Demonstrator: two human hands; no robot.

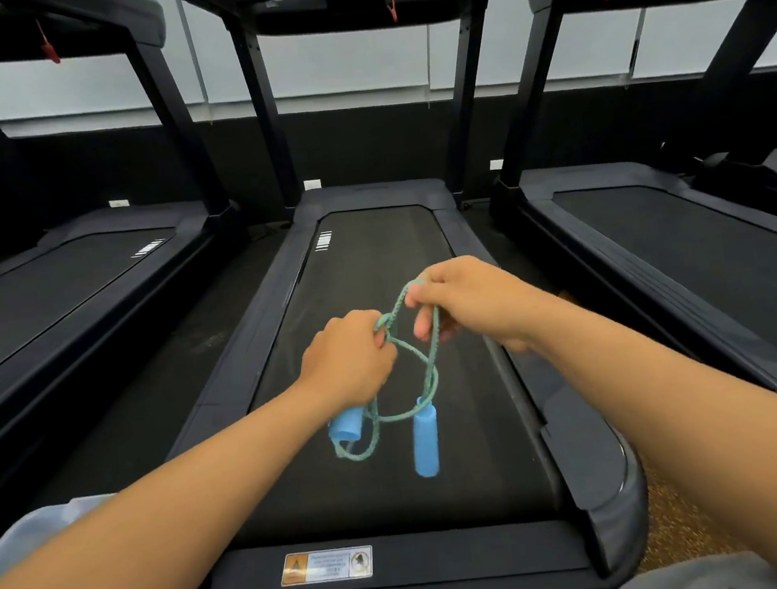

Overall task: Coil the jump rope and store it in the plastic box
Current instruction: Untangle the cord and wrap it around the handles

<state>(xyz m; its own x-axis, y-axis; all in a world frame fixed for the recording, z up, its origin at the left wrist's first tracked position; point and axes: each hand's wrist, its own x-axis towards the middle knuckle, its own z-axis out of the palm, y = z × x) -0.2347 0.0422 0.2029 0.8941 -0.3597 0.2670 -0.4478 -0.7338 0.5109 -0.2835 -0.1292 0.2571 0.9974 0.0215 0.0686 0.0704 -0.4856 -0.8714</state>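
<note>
- Both hands are raised over the belt (pixel 398 494) of the middle treadmill (pixel 603 487), holding the rope (pixel 426 379) between them
- Left hand (pixel 348 363) is clenched in a fist around a bunch of the rope, with a crossing of strands showing at its knuckles
- Right hand (pixel 469 302) pinches a loop of the rope between thumb and fingers, slightly higher and farther out than the left
- From the hands the green-blue cord hangs in loose loops that cross each other
- One blue handle (pixel 345 426) hangs just under the left hand, tilted; the other handle (pixel 425 441) dangles nearly upright below the loops
- The box (pixel 41 522), clear plastic, shows at the lower left beside the treadmill, mostly hidden by the left forearm; the rope is well apart from it
- A warning sticker (pixel 326 565) sits on the treadmill's near end
</note>
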